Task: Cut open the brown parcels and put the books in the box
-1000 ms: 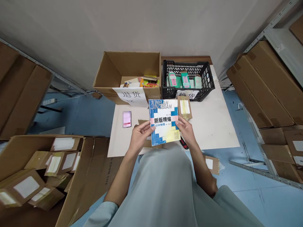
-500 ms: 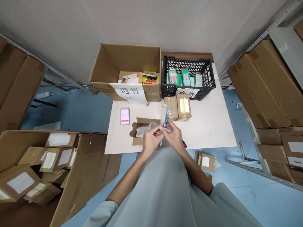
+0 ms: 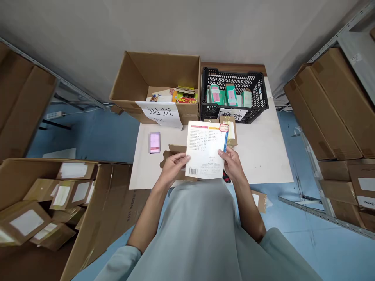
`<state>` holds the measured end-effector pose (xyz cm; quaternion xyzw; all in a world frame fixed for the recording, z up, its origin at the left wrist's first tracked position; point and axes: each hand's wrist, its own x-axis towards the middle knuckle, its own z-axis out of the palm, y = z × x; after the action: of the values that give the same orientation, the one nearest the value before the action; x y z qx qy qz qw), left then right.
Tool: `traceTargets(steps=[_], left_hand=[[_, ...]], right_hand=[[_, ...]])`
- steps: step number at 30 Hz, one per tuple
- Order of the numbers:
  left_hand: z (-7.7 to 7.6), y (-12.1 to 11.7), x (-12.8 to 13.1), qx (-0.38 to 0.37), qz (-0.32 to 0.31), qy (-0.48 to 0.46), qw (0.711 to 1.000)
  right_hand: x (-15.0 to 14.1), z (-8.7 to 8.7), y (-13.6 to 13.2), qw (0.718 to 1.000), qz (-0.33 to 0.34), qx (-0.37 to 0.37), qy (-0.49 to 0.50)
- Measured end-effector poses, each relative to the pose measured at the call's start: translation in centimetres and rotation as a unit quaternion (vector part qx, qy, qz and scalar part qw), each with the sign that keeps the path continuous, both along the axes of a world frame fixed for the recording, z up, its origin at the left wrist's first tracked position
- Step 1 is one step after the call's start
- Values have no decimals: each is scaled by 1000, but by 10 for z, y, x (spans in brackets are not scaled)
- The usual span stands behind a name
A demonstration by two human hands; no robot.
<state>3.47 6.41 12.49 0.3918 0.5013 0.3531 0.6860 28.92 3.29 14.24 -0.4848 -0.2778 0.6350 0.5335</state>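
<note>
A thin white book (image 3: pixel 206 150) with printed lists, a barcode and a blue spine edge is held up over the table's front edge, its back cover facing me. My left hand (image 3: pixel 174 166) pinches its left side, thumb on the cover. On the right side my right hand (image 3: pixel 231 162) grips it the same way. Behind the book lies an open small carton (image 3: pixel 175 149), mostly hidden. Two taped small boxes (image 3: pixel 231 130) stand beyond it, partly covered by the book. A red and black object (image 3: pixel 226 177) shows beside my right hand.
At the back of the white table (image 3: pixel 260 156) stand a large cardboard box (image 3: pixel 129 107) with books and a black crate (image 3: pixel 252 113) with green boxes. A phone (image 3: pixel 154 142) lies at left. A big carton (image 3: pixel 99 210) of parcels is at lower left; shelves (image 3: pixel 325 109) stand right.
The book, seen edge-on before, is now turned with its back cover toward me. My hands have moved apart to its two sides.
</note>
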Motion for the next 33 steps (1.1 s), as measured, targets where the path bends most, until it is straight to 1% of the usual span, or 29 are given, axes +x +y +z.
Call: traceTargets(steps=[5,11,14,18,19,20,22,24,25,26,28,30,31,32,33], left_hand=[[11,-4,4,23,28,11,999],[13,-2,3,56,43,42,997],[12,-3,4,68,58,46,995],[9,-5,8,75,89,59,991],[7,-6,10,76,97,68,990],[6,-8,14,79,104,79,988],[4,-12,24,104,112,103,983],[2,-20,37,148,105,123,976],[2,-24,43,169,94,132,972],[2,-28,48,184,80,142,969],[2,-33,54,189,37,153,969],[1,-32,50,175,-11,138,975],[0,-29,45,172,-20,127,977],[-1,-24,38,177,-13,123,977],[-3,-19,30,187,13,128,974]], right_hand=[[-1,-2,-1,1000,19,-1,-3],[-4,-2,-1,998,18,28,-46],[-5,-11,1,996,11,45,-74],[-8,-32,5,981,-63,44,-176],[-10,-36,5,978,-71,38,-194],[-13,-38,5,977,-63,32,-199],[-22,-39,1,984,-11,27,-176],[-34,-36,-4,987,34,33,-153],[-40,-34,-7,987,44,39,-150],[-45,-32,-8,986,44,45,-151],[-50,-29,-9,985,33,59,-157],[-47,-27,-7,985,25,71,-155],[-42,-27,-5,986,22,75,-147],[-36,-26,-3,988,20,75,-136],[-29,-25,-1,990,21,72,-120]])
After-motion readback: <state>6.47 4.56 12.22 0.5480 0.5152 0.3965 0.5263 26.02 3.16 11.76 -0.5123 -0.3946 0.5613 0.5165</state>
